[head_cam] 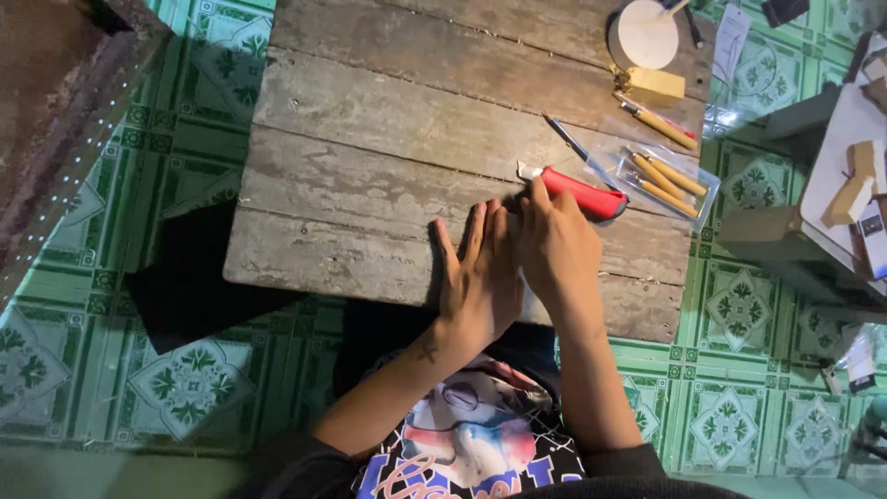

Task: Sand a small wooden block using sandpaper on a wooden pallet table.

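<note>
My left hand [478, 277] lies flat, fingers together, on the weathered wooden board table [370, 139] near its front edge. My right hand [552, 242] sits right beside it and grips a red-handled utility knife [584, 194], whose short blade points left toward the far side of my left fingertips. Whatever lies under my two hands is hidden by them.
A clear plastic pack of wooden-handled carving tools [667, 177] lies right of the knife, with a dark pen [565, 137] beside it. Further back are loose carving tools [658, 120], a pale wood block [654, 85] and a round wooden disc [647, 34]. Green patterned floor tiles surround the table; a bench with wood pieces [855, 185] stands right.
</note>
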